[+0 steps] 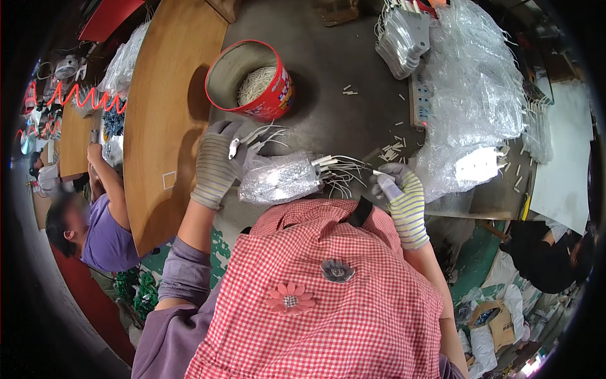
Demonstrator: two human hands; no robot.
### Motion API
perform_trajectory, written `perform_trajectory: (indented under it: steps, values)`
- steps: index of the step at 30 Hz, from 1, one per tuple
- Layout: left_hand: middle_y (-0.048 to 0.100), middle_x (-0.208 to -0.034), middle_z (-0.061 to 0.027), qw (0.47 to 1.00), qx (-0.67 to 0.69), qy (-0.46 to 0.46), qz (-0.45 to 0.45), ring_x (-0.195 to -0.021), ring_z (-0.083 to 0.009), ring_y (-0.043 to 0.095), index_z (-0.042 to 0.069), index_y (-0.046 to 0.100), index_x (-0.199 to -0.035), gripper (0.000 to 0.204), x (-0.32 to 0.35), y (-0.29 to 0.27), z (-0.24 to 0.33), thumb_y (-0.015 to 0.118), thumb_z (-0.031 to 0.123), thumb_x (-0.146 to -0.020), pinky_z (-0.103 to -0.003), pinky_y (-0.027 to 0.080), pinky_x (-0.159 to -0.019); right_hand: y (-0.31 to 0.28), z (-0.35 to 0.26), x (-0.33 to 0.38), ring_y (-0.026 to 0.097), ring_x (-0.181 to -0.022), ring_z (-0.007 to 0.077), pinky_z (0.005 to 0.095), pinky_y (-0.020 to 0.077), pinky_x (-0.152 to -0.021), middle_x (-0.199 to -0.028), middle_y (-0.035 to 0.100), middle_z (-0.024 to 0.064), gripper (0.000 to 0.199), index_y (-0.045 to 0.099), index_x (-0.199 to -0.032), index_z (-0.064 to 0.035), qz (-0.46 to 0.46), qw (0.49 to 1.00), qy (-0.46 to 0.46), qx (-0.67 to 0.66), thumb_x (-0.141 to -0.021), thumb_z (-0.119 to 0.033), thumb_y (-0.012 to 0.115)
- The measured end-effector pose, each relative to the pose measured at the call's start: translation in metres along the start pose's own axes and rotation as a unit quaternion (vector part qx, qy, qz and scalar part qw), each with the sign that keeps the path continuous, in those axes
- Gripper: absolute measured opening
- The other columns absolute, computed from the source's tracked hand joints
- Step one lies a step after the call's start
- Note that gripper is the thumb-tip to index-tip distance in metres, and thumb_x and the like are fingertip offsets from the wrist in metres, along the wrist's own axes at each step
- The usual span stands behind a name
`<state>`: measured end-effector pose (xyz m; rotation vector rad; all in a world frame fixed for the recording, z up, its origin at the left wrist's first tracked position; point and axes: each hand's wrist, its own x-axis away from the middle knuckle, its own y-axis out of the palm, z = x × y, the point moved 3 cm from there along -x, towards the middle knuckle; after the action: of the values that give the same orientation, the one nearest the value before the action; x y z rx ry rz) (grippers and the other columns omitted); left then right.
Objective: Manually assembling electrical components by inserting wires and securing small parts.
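Observation:
My left hand [215, 163], in a grey striped glove, is curled closed at the left end of a bubble-wrapped bundle [279, 181]. A small white part [233, 148] shows at its fingers, with white wires [271, 134] beside it. More white wires [346, 165], several ending in white tubes, fan out from the bundle's right end. There my right hand [404, 199], in a striped glove with yellowish bands, pinches a small white tube [380, 173] at a wire end. The gloved fingers partly hide what each hand grips.
A red bucket [278, 95] of small white tubes stands beyond my left hand. Loose white tubes [392, 150] lie on the dark tabletop [353, 57]. Bubble-wrapped bundles [470, 95] and a stack of grey plates [404, 41] are at right. Another person [110, 237] sits left of a wooden board [170, 82].

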<state>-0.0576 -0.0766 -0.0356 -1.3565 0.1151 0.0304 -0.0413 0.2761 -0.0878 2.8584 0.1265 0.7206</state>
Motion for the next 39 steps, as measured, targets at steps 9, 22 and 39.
perform_trajectory:
  steps: [9, 22, 39]
  values:
    - [0.062, -0.095, -0.0073, 0.895, -0.130, 0.364, -0.223, -0.101, -0.0226, 0.059, 0.011, 0.071, -0.082, 0.017, -0.011, 0.044, 0.175, 0.059, 0.023, -0.082, -0.039, 0.046, -0.087, -0.005, 0.022, 0.004, 0.059, -0.075, 0.0078, 0.0234, 0.0509, -0.071, -0.086, 0.067, 0.0025, 0.014, 0.068, -0.101, 0.0011, 0.016, 0.999, -0.009, 0.040, -0.087, -0.003, 0.067]
    - [0.063, -0.095, -0.0059, 0.961, 0.109, 0.222, -0.125, -0.097, -0.0274, 0.058, 0.011, 0.071, -0.080, 0.014, -0.010, 0.057, 0.147, 0.072, 0.025, -0.075, -0.045, 0.043, -0.088, -0.015, 0.021, 0.010, 0.058, -0.076, 0.0072, 0.0236, 0.0488, -0.070, -0.085, 0.068, 0.0026, 0.015, 0.069, -0.099, 0.0015, 0.056, 0.996, -0.002, 0.065, -0.087, -0.007, 0.068]
    - [0.069, -0.082, -0.0063, 0.932, 0.304, 0.178, -0.088, -0.084, -0.0270, 0.060, 0.008, 0.073, -0.081, 0.016, -0.010, 0.061, 0.155, 0.075, 0.021, -0.072, -0.042, 0.043, -0.086, 0.015, 0.006, 0.004, 0.062, -0.069, 0.0183, 0.0326, 0.0488, -0.065, -0.080, 0.064, 0.0070, 0.010, 0.066, -0.096, -0.0035, 0.016, 0.959, -0.157, 0.235, -0.088, -0.010, 0.068]
